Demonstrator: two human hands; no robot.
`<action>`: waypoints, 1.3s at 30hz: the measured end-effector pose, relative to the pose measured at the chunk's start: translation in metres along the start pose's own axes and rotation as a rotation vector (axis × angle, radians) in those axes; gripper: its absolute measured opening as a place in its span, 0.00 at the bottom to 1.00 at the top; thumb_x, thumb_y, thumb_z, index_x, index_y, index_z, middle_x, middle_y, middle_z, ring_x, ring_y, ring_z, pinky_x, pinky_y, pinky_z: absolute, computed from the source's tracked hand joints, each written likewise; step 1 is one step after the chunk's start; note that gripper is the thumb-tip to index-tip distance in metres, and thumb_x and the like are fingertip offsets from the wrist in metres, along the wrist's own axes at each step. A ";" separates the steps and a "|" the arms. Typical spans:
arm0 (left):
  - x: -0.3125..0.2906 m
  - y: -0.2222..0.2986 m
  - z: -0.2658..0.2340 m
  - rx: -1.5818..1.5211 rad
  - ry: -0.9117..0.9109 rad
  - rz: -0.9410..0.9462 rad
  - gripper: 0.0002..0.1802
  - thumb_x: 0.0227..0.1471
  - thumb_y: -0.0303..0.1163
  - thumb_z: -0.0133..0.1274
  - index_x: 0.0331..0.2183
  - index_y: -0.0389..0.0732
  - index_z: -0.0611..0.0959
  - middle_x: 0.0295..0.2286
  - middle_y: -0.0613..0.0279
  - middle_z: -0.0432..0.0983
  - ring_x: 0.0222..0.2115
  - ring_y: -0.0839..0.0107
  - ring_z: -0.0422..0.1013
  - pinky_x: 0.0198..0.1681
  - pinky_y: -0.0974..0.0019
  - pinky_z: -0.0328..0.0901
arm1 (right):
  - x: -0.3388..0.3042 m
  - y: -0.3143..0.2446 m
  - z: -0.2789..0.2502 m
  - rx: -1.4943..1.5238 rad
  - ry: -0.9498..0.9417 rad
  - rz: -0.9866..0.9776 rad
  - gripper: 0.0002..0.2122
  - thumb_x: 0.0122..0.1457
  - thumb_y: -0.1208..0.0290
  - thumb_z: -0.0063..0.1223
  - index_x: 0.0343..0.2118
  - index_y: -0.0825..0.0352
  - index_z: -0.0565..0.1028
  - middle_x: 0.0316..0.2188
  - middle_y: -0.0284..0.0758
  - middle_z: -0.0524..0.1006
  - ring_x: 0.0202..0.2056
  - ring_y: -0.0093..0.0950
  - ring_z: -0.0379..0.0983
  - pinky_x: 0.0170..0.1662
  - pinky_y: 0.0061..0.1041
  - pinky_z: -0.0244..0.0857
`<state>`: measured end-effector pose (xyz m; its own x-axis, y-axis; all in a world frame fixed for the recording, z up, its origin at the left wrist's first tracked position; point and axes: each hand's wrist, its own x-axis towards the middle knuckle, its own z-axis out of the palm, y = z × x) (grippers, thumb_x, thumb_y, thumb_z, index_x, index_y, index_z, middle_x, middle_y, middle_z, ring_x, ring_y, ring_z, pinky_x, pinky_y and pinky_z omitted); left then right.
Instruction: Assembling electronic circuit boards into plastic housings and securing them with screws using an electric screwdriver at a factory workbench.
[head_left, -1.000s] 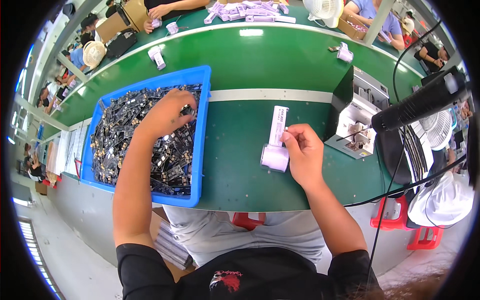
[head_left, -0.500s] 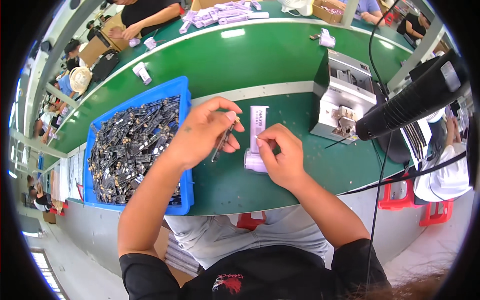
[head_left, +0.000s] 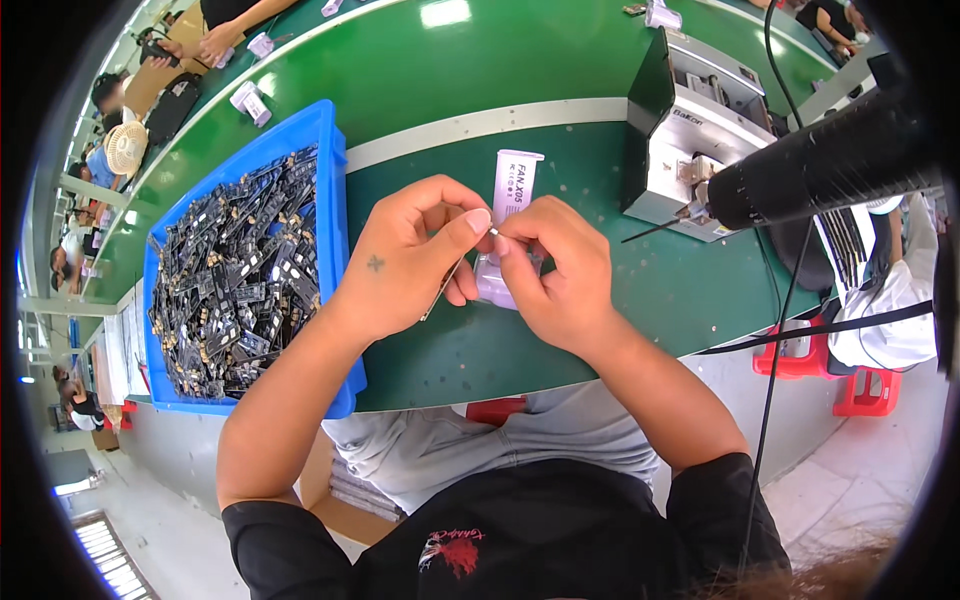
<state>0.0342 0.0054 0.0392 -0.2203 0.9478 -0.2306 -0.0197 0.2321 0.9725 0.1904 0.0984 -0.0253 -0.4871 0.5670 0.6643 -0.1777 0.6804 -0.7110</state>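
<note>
Two pinching hands, left (head_left: 400,262) and right (head_left: 567,278), angle inward, nearly touching.

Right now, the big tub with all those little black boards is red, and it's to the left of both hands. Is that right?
Not quite: the tub is blue, as the head view shows. It does hold little black boards, left of the left hand and right hand.
</note>
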 end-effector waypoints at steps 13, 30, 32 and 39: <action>-0.002 -0.008 0.005 0.009 -0.008 0.013 0.10 0.67 0.33 0.53 0.34 0.37 0.76 0.30 0.60 0.78 0.17 0.80 0.70 0.17 0.75 0.62 | -0.006 0.001 0.003 0.018 0.002 0.038 0.08 0.51 0.86 0.60 0.30 0.67 0.75 0.25 0.34 0.75 0.26 0.33 0.72 0.27 0.30 0.65; 0.019 -0.016 0.004 0.600 0.047 0.487 0.06 0.62 0.28 0.51 0.38 0.36 0.75 0.27 0.52 0.74 0.27 0.56 0.74 0.30 0.55 0.69 | -0.004 0.017 0.007 0.158 0.146 0.140 0.09 0.58 0.86 0.54 0.41 0.70 0.72 0.38 0.38 0.72 0.28 0.22 0.67 0.32 0.22 0.64; 0.014 -0.020 0.008 0.863 0.061 0.554 0.17 0.54 0.32 0.57 0.44 0.38 0.74 0.36 0.45 0.73 0.35 0.45 0.76 0.37 0.45 0.71 | -0.007 0.022 0.003 0.194 0.235 0.176 0.11 0.60 0.86 0.52 0.44 0.70 0.70 0.42 0.38 0.69 0.30 0.20 0.64 0.35 0.21 0.63; 0.017 -0.025 0.036 1.248 -0.137 0.474 0.37 0.43 0.40 0.67 0.55 0.42 0.75 0.56 0.37 0.65 0.43 0.43 0.74 0.41 0.47 0.76 | -0.011 0.011 -0.002 0.084 0.201 0.035 0.09 0.59 0.82 0.54 0.42 0.69 0.70 0.38 0.37 0.69 0.30 0.21 0.60 0.35 0.22 0.60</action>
<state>0.0661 0.0237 0.0102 0.1419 0.9888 0.0458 0.9434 -0.1491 0.2964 0.1958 0.1006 -0.0400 -0.3152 0.6764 0.6657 -0.2387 0.6224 -0.7454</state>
